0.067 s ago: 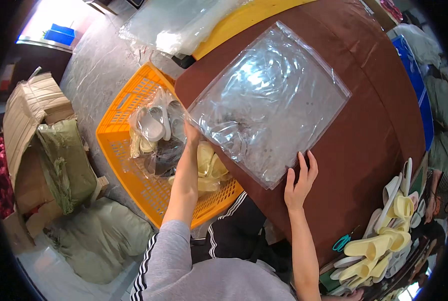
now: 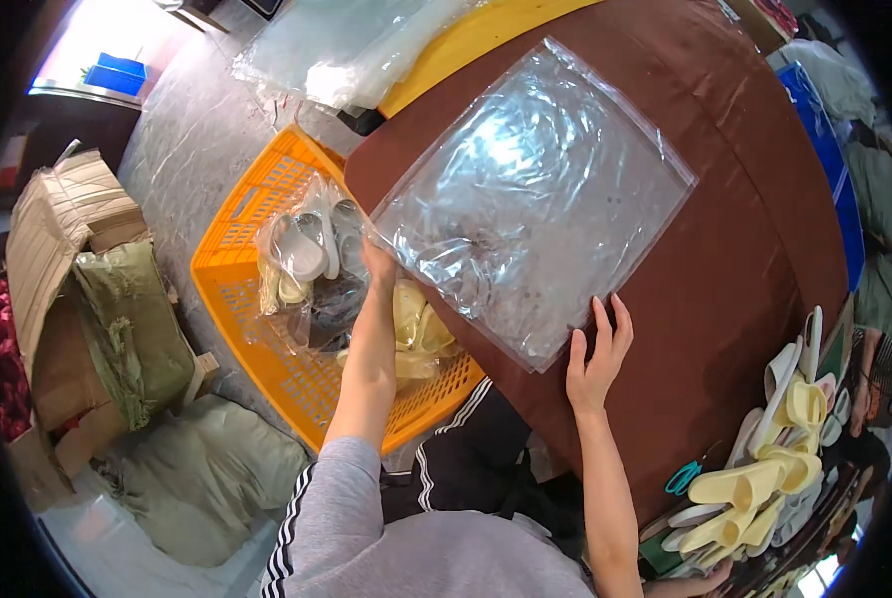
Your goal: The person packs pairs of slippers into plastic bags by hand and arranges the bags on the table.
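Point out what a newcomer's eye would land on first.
The glossy clear plastic bag, central on the brown table, with the left hand at its left corner. Next, the orange plastic crate of bagged slippers on the left, then the pale yellow slippers piled at lower right.

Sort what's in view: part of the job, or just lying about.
Likely part of the job:
clear plastic packaging, right hand at its edge
orange crate
wrapped slippers inside it

Apparently just lying about:
cardboard box
blue bin
large sack
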